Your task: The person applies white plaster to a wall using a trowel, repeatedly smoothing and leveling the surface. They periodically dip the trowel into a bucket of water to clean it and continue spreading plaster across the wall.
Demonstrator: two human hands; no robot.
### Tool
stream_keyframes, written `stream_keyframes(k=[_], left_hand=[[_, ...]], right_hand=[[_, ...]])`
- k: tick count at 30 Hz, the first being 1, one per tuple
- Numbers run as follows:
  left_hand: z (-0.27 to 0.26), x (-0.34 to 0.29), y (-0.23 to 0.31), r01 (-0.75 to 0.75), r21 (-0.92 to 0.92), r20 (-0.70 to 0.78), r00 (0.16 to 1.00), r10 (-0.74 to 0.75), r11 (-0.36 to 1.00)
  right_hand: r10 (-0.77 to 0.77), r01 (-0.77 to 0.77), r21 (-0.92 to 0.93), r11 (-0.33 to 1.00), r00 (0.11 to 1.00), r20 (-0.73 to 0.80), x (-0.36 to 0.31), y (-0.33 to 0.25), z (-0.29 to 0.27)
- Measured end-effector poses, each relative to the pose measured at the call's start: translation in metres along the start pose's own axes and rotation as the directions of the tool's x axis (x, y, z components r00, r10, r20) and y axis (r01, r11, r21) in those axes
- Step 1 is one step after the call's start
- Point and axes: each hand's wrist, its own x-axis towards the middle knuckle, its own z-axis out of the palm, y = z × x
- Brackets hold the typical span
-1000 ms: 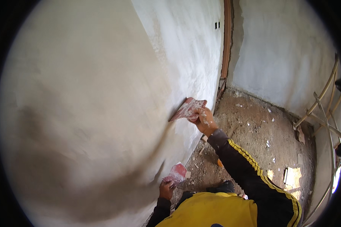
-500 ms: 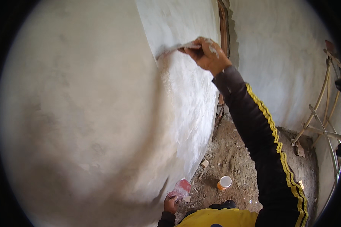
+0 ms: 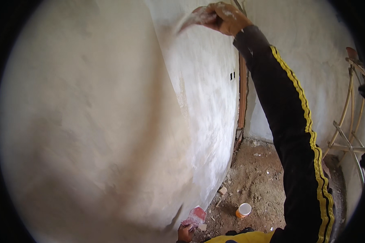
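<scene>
High up, my right hand (image 3: 228, 19) is closed around a flat scraper (image 3: 190, 21), smeared by motion, with its edge at or close to the wall; contact cannot be told. Whitish paste is stuck to the back of this hand. A band of fresh white coating (image 3: 209, 105) runs down the wall beside the duller, beige plaster (image 3: 89, 93). At the bottom, my left hand (image 3: 185, 233) grips a flat red plate (image 3: 196, 216) smeared with white paste, low beside the wall.
On the rubble-strewn dirt floor (image 3: 259, 182) stands a white-and-orange tub (image 3: 243, 210). A reddish-brown frame (image 3: 242, 93) edges the coated wall. Wooden poles lashed as scaffolding (image 3: 344, 117) lean at the right, before another plastered wall (image 3: 304, 36). Two small dark slots (image 3: 232, 75) mark the coated wall.
My right hand and the scraper have moved higher up the wall. The left hand with the red plate sits slightly lower in the picture; the view has shifted a little.
</scene>
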Motion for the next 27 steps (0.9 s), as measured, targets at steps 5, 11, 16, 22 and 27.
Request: stream_keyframes(k=[5,11,16,22,27], left_hand=[[0.019,0.003,-0.007,0.254,-0.740,-0.006,0.923,-0.384,0.622],[0.017,-0.003,-0.003,0.252,-0.839,0.109,0.946,-0.305,0.483],[0.014,-0.006,-0.001,0.275,-0.774,0.137,0.952,-0.273,0.570],[0.023,0.003,-0.019,0.216,-0.730,0.066,0.967,-0.247,0.649],[0.028,-0.003,-0.049,0.179,-0.697,0.002,0.969,-0.249,0.694]], right_hand=[[-0.256,-0.263,-0.962,0.077,0.927,-0.274,-0.023,0.038,0.058],[-0.180,-0.057,-0.918,0.393,0.974,-0.138,-0.131,0.101,0.116],[-0.259,-0.210,-0.840,0.500,0.889,-0.377,-0.111,0.071,0.026],[-0.203,-0.144,-0.744,0.652,0.913,-0.355,-0.006,0.058,-0.032],[-0.083,-0.125,-0.634,0.763,0.954,-0.289,0.008,0.061,-0.015]])
